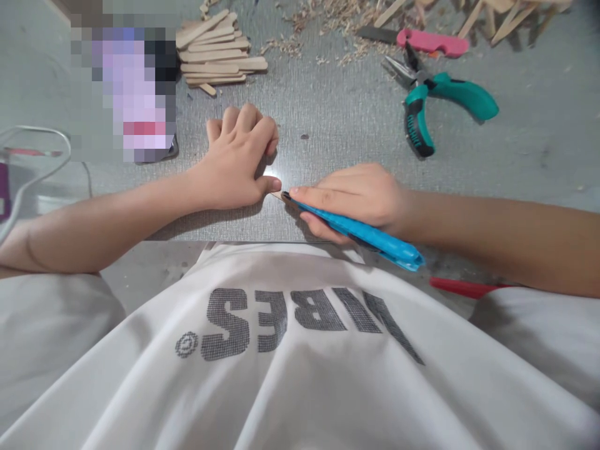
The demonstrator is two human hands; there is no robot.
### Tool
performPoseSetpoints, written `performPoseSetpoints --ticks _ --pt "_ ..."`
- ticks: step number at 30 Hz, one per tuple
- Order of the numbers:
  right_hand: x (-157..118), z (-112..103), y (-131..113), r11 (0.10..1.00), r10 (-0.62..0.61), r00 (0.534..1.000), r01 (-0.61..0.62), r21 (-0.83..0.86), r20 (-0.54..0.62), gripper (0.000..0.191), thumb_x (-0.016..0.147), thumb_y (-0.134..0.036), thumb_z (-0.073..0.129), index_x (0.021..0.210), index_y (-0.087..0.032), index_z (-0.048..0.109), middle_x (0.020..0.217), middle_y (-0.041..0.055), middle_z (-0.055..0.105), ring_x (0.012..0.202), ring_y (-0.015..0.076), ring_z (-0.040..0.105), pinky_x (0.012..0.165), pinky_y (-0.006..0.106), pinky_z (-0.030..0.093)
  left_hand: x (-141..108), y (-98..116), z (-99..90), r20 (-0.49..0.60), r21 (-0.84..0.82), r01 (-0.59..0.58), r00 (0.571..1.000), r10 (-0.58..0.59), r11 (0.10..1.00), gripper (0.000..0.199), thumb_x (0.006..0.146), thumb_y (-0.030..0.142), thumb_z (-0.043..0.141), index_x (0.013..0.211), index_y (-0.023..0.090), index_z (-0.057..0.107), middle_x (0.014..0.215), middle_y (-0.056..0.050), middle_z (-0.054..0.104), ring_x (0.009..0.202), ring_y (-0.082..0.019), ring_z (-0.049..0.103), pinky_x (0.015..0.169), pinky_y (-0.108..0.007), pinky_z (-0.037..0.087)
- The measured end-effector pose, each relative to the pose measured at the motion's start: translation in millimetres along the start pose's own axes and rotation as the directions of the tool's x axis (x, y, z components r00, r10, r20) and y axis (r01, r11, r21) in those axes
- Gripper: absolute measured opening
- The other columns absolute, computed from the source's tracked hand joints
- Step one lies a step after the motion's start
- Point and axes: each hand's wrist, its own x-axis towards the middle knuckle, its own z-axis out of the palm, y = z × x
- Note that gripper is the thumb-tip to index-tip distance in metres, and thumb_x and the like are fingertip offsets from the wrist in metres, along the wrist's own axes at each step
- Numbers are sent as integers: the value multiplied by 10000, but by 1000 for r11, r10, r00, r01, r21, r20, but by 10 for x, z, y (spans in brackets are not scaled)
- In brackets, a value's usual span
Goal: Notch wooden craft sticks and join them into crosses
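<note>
My right hand (356, 200) is wrapped round a blue utility knife (375, 240), its index finger stretched along the handle toward the blade end. The knife's tip rests at a small pale piece of wood (276, 194) on the grey table (319, 147). My left hand (239, 156) lies palm down just left of the tip, its fingers bent and apart. The left thumb presses on the wood piece, most of which is hidden under the hand.
Wooden sticks (220, 53) lie in a pile at the back. Pliers with teal handles (422, 94), a pink folding knife (431, 42) and wood shavings (328, 28) are at the back right. A white cable (65, 140) curves at the left.
</note>
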Motion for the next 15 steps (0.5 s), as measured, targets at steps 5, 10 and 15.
performPoseSetpoints --ticks 5,10,15 --pt "7 9 -2 1000 -15 1000 15 -11 -21 364 1306 -347 584 1606 -307 785 1040 12 922 831 212 860 802 346 714 -3 18 -17 38 5 -18 999 18 1000 471 1058 592 990 1304 297 717 1279 -123 774 1467 -495 576 1231 -684 441" --pt "8 13 -13 1000 -18 998 18 -6 -53 342 1322 -353 584 1587 -297 792 1000 5 901 807 197 841 786 336 695 -8 12 -3 38 35 21 999 -23 999 504 1060 632 996 1291 282 717 1267 -128 771 1460 -497 565 1233 -686 442" --pt "-17 9 -1 1000 6 1000 -6 8 -21 368 1322 -376 579 1618 -313 789 997 3 896 790 201 830 778 336 691 -4 27 -6 19 25 22 1000 -22 999 511 1044 654 1008 1257 301 706 1247 -124 766 1445 -503 575 1209 -688 456"
